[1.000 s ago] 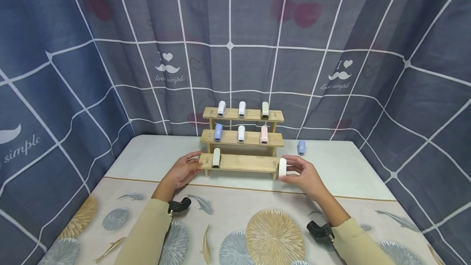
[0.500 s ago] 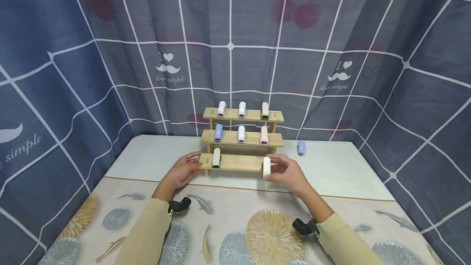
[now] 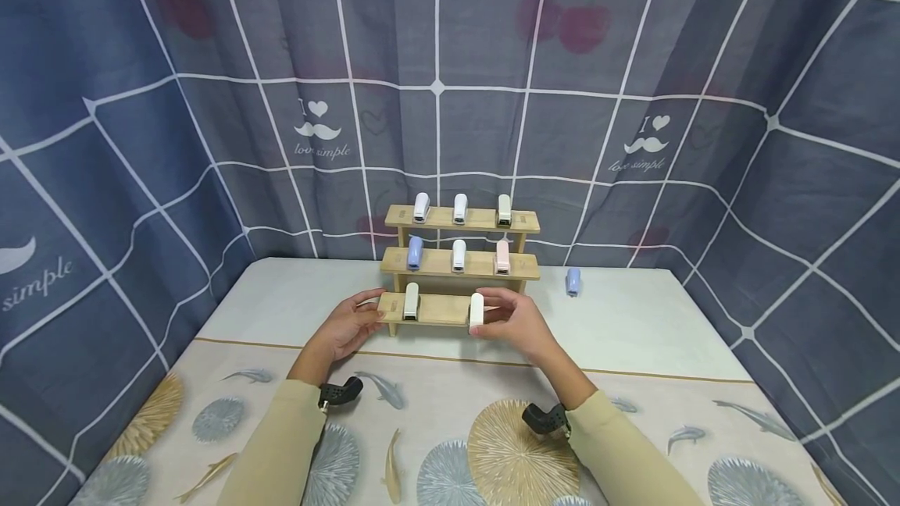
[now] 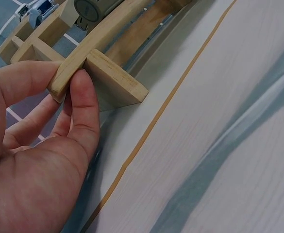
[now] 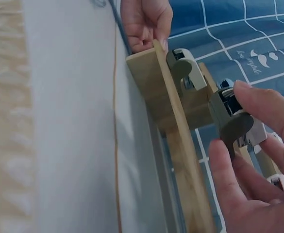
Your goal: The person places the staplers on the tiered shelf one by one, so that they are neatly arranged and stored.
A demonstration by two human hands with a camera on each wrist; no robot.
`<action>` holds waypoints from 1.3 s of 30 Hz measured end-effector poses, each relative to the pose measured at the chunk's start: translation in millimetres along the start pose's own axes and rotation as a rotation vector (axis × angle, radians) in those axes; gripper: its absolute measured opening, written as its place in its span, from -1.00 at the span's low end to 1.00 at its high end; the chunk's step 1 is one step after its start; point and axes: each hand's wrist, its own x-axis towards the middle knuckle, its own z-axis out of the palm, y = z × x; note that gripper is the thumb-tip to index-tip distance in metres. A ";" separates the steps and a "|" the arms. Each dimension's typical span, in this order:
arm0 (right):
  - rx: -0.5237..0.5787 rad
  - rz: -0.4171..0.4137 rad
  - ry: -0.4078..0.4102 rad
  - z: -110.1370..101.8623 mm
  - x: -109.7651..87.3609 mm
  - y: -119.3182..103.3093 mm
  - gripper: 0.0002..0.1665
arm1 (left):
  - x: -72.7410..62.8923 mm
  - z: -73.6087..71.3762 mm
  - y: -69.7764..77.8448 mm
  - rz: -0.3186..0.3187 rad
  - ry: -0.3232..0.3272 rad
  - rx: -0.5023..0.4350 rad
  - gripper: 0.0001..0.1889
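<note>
My left hand (image 3: 350, 324) pinches the left end of the bottom step of a three-step wooden display stand (image 3: 439, 304), thumb and fingers on either face of the board, as the left wrist view shows. Between the thumb and fingers of my right hand (image 3: 515, 323) is a small white stapler (image 3: 476, 309), held over the bottom step's middle. Its grey underside (image 5: 236, 125) faces the right wrist camera. Another off-white stapler (image 3: 411, 301) stands on that step near its left end. My right hand hides the step's right end in the head view.
Three staplers stand on the top step (image 3: 439, 217). The middle step holds a blue stapler (image 3: 415, 254), a white stapler (image 3: 458, 256) and a pink stapler (image 3: 502, 257). A blue stapler (image 3: 573, 282) lies on the table right of the stand. A checked curtain (image 3: 562, 123) hangs behind.
My right hand has carried the white stapler leftward from the bottom step's right end to its middle. The left hand has kept its grip on the stand.
</note>
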 end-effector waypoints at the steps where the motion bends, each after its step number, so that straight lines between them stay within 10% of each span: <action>1: -0.003 0.002 0.004 2.3 2.2 -0.9 -0.15 | -0.3 0.0 0.2 0.000 0.000 0.002 -0.30; 39: -0.155 0.040 0.065 31.3 33.6 -4.3 -0.26 | 0.2 -1.8 -2.6 -0.006 0.001 -0.015 -0.29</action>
